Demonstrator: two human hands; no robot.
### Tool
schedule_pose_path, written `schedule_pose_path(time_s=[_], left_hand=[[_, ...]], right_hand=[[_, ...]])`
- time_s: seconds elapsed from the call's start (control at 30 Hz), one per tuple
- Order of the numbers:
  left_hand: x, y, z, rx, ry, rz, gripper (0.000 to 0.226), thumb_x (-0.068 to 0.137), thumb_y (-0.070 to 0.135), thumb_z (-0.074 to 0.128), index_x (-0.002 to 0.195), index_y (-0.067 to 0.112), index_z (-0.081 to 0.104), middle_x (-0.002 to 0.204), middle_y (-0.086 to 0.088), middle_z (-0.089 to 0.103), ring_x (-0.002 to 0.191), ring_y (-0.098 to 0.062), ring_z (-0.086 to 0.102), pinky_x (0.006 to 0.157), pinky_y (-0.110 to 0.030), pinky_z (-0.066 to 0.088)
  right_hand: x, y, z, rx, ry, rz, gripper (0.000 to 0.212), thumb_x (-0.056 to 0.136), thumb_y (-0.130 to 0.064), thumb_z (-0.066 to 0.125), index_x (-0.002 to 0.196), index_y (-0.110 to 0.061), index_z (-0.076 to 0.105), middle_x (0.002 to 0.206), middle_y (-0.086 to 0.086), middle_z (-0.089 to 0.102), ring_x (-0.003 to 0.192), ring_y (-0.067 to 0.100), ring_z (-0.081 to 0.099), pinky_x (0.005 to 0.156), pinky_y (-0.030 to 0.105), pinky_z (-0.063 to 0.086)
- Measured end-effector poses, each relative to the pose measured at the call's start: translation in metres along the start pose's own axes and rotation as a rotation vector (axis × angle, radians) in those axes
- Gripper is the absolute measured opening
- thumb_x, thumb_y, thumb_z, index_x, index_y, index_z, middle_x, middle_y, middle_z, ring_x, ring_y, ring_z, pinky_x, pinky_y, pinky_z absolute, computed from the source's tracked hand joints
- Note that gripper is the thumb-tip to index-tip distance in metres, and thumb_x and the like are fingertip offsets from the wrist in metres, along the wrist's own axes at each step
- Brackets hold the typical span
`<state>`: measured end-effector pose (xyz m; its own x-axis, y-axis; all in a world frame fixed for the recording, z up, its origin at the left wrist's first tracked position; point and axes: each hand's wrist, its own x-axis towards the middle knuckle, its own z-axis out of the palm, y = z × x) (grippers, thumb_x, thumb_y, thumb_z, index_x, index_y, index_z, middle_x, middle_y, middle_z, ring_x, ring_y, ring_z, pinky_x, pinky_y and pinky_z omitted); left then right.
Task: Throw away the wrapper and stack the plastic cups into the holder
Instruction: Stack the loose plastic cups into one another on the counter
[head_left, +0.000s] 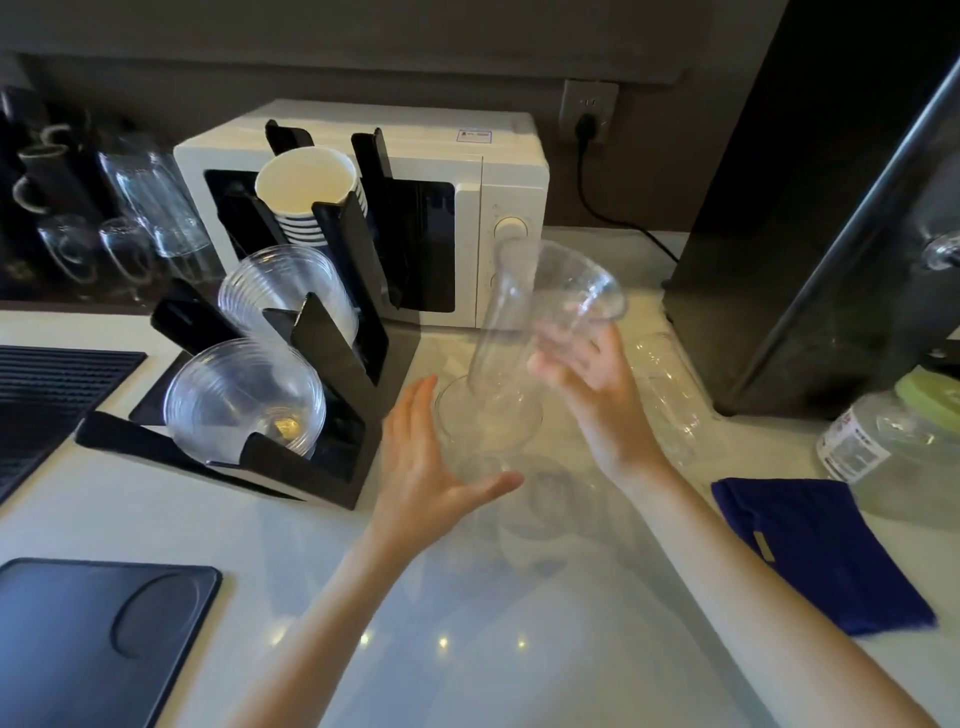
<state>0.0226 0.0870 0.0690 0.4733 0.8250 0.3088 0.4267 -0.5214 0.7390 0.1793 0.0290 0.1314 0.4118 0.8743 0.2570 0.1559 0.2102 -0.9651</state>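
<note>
My right hand grips a blurred stack of clear plastic cups, held tilted above the white counter with its wide rim low and towards me. My left hand is spread beside that lower rim with nothing in it; I cannot tell if it touches. The black cup holder stands to the left, with clear cups in the front slot, more clear cups in the middle slot and paper cups in the back slot. Another clear stack lies on the counter to the right. Faint clear plastic lies under my wrists.
A white microwave stands behind the holder, glassware at the back left. A tall black appliance blocks the right. A blue cloth and a green-lidded jar sit at right, a dark tray at the near left.
</note>
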Motion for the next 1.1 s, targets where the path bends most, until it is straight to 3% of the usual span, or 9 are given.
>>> schedule_pose_path(time_s=[0.1,0.23,0.3,0.43,0.63,0.77,0.9,1.0,1.1], left_hand=[[0.004,-0.003,0.015,-0.304,-0.078,-0.171,0.125,0.048,0.056,0.080,0.145,0.027,0.005,0.153,0.007,0.017,0.138,-0.005,0.017,0.113,-0.032,0.023],[0.006,-0.010,0.028,-0.421,-0.034,-0.214,0.111,0.048,0.049,0.082,0.141,0.031,0.024,0.141,0.009,0.043,0.130,-0.009,0.041,0.105,-0.034,0.038],[0.004,-0.011,0.031,-0.445,-0.015,-0.209,0.100,0.048,0.050,0.080,0.134,0.038,0.031,0.135,0.010,0.050,0.125,-0.005,0.046,0.099,-0.024,0.041],[0.006,-0.011,0.033,-0.447,-0.010,-0.206,0.082,0.048,0.050,0.079,0.113,0.060,0.030,0.124,0.012,0.053,0.116,0.001,0.049,0.084,-0.011,0.037],[0.009,-0.011,0.038,-0.426,-0.024,-0.186,0.107,0.051,0.046,0.082,0.138,0.037,0.021,0.129,0.009,0.052,0.120,-0.007,0.048,0.092,-0.018,0.037],[0.012,-0.005,0.039,-0.445,-0.044,-0.168,0.107,0.058,0.027,0.085,0.140,0.035,0.016,0.127,0.007,0.049,0.117,-0.005,0.047,0.085,-0.005,0.037],[0.017,0.002,0.041,-0.490,-0.073,-0.140,0.107,0.058,0.014,0.084,0.142,0.026,0.018,0.130,0.001,0.046,0.118,-0.011,0.047,0.088,-0.009,0.039],[0.022,0.006,0.047,-0.508,-0.082,-0.130,0.108,0.056,0.014,0.086,0.140,0.025,0.019,0.123,0.002,0.048,0.116,-0.012,0.048,0.087,-0.007,0.039],[0.025,0.009,0.056,-0.511,-0.086,-0.145,0.110,0.049,0.027,0.085,0.139,0.029,0.021,0.114,0.015,0.051,0.116,-0.012,0.050,0.094,-0.022,0.041]], right_hand=[[-0.004,0.018,0.009,-0.117,-0.057,0.041,0.059,0.060,-0.049,0.069,0.112,-0.047,0.041,0.130,-0.013,0.053,0.123,-0.001,0.045,0.098,0.023,0.034],[-0.008,0.035,0.009,-0.260,-0.077,0.066,0.070,0.052,-0.057,0.066,0.115,-0.036,0.046,0.125,-0.022,0.042,0.123,-0.011,0.029,0.093,0.006,0.024],[-0.009,0.040,0.005,-0.342,-0.122,0.055,0.067,0.051,-0.059,0.065,0.112,-0.040,0.047,0.123,-0.033,0.033,0.121,-0.017,0.019,0.093,0.000,0.017],[-0.014,0.046,-0.001,-0.363,-0.201,0.121,0.075,0.058,-0.061,0.057,0.127,-0.037,0.042,0.148,-0.014,0.023,0.137,-0.002,0.007,0.109,0.023,0.011],[-0.022,0.047,0.000,-0.254,-0.120,0.160,0.072,0.077,-0.049,0.056,0.140,-0.038,0.021,0.132,-0.021,0.032,0.127,-0.008,0.026,0.105,0.018,0.021],[-0.019,0.046,-0.013,-0.340,-0.140,0.132,0.060,0.083,-0.045,0.053,0.138,-0.028,0.033,0.129,-0.017,0.038,0.129,-0.002,0.028,0.103,0.014,0.022],[-0.005,0.041,-0.047,-0.490,0.119,0.041,0.037,0.087,-0.037,0.052,0.120,-0.019,0.055,0.117,-0.009,0.053,0.122,0.012,0.043,0.102,0.024,0.033],[0.003,0.053,-0.070,-0.916,0.157,0.021,0.063,0.078,-0.038,0.066,0.131,-0.016,0.041,0.131,0.004,0.051,0.127,0.024,0.038,0.102,0.031,0.032],[0.003,0.069,-0.075,-1.153,0.052,0.124,0.090,0.069,-0.044,0.071,0.140,-0.016,0.022,0.141,0.008,0.043,0.130,0.029,0.033,0.105,0.040,0.030]])
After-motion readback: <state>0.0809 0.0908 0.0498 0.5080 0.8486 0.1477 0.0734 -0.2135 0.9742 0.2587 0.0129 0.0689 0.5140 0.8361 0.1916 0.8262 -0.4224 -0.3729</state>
